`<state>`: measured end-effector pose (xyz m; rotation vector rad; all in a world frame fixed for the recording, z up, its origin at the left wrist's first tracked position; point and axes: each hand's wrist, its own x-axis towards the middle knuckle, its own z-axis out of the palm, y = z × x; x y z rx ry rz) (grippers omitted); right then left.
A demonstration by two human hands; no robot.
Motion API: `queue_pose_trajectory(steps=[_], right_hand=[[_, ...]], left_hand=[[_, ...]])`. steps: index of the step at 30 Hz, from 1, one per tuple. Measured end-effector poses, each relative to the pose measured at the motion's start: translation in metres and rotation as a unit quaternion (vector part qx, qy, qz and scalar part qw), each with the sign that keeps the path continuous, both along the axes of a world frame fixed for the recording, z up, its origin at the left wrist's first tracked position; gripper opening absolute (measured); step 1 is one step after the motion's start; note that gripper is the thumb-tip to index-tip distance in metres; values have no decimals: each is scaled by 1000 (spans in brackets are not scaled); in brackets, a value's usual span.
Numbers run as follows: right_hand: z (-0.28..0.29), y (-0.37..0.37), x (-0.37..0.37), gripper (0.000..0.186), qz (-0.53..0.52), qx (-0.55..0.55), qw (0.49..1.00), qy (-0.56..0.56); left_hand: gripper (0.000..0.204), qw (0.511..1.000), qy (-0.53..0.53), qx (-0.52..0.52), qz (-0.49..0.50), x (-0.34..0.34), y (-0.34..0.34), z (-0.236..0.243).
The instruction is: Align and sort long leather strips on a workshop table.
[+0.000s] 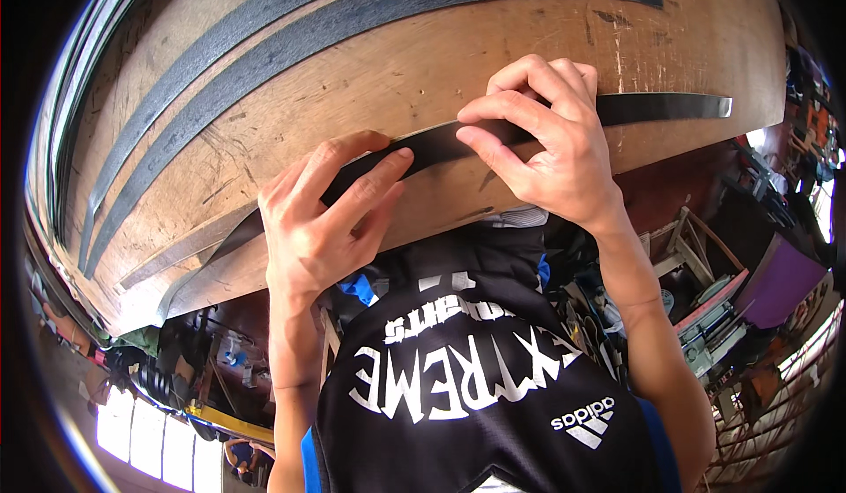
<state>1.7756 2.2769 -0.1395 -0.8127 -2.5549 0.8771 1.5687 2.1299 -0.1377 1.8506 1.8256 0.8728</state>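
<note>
A long, narrow black strip [434, 148], glossy and leather-like, runs across the near part of the wooden table. My left hand [308, 215] pinches its upper edge left of the middle, thumb and index finger closed on it. A little to the right, my right hand [555, 136] grips the same edge between thumb and fingertips. Between the hands the edge looks lifted. Beyond the right hand the strip lies flat and ends in a shiny tip. Past the left hand it twists down toward the table's near-left corner.
Two wider black strips, an upper one [220, 42] and a lower one [352, 26], curve across the far part of the wooden table [423, 79]. Several more strips [63, 123] are bunched along its left edge. A wooden frame [692, 251] and purple cloth [780, 281] are at lower right.
</note>
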Motion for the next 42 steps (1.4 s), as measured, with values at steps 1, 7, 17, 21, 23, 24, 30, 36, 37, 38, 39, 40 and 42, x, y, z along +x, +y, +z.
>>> queue_pose_trajectory(steps=[1, 7, 17, 21, 23, 24, 30, 36, 37, 38, 39, 40, 42], right_hand=[[-1, 0, -1, 11, 1, -1, 1000, 0], [-3, -4, -6, 12, 11, -14, 1000, 1], [-3, -9, -11, 11, 13, -3, 1000, 4], [-2, -12, -15, 10, 10, -1, 1000, -2], [-2, -13, -18, 10, 10, -3, 1000, 0], [-2, -13, -18, 10, 10, -3, 1000, 1], [-3, -13, -20, 10, 13, -5, 1000, 2], [-1, -16, -16, 10, 6, 15, 1000, 3], [-3, -19, -16, 10, 6, 17, 1000, 2], [-9, -25, -16, 11, 1, 69, 997, 23], [-14, -30, -16, 12, -3, 121, 992, 43], [-11, -40, -13, 29, 30, 133, 990, 20], [-7, -61, -13, 57, 61, 74, 995, -29]], left_hand=[[43, 1000, -5, -18, 0, 0, 0, 2], [42, 999, -7, -38, 1, 1, 0, 3], [42, 999, -9, -36, 5, 0, -3, 4], [42, 999, 1, -32, 5, 1, -2, 4], [41, 1000, -4, -29, 7, 1, -2, 4], [41, 1000, -4, -29, 7, 1, -1, 4], [40, 999, 6, -32, 7, 0, -2, 4], [38, 999, 16, -34, 6, 5, 0, 6], [38, 999, 15, -30, 8, 5, 0, 6], [37, 1000, 12, -24, 8, 6, 0, 4], [37, 1000, 10, -20, 7, 6, 0, 1], [38, 1000, 22, 1, 9, 6, -1, -1], [39, 999, 30, 13, 13, 6, -2, -6]])
